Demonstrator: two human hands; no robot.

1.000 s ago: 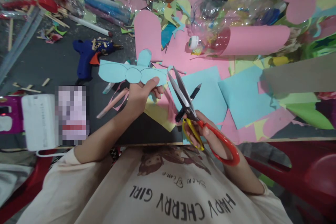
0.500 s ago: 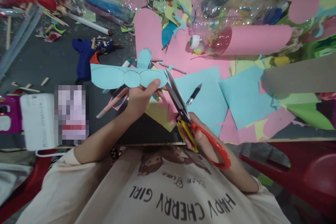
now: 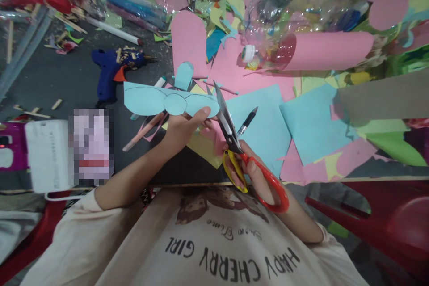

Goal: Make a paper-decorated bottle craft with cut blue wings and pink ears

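My left hand (image 3: 187, 127) pinches a strip of light blue paper (image 3: 144, 100) near its right end, thumb on top. Drawn curves mark two long rounded shapes and a round one between them; the lower edge follows these curves, while the upper edge is straight. In my right hand (image 3: 250, 165) is a pair of scissors (image 3: 229, 125) with one red and one yellow handle. Their blades point up and left, partly apart, and the tips reach the paper's right end. One blade is partly hidden behind the paper.
A blue glue gun (image 3: 109, 71) lies to the left, beyond a white box-shaped device (image 3: 48, 154). Blue paper sheets (image 3: 264, 125) and a pen (image 3: 248, 121) lie to the right. Farther back are a plastic bottle wrapped in pink paper (image 3: 330, 51), markers (image 3: 134, 6) and many scraps.
The blue paper strip and my left hand have shifted a little to the right. The scissors have moved slightly left, and their blade tips now overlap the strip's right end.
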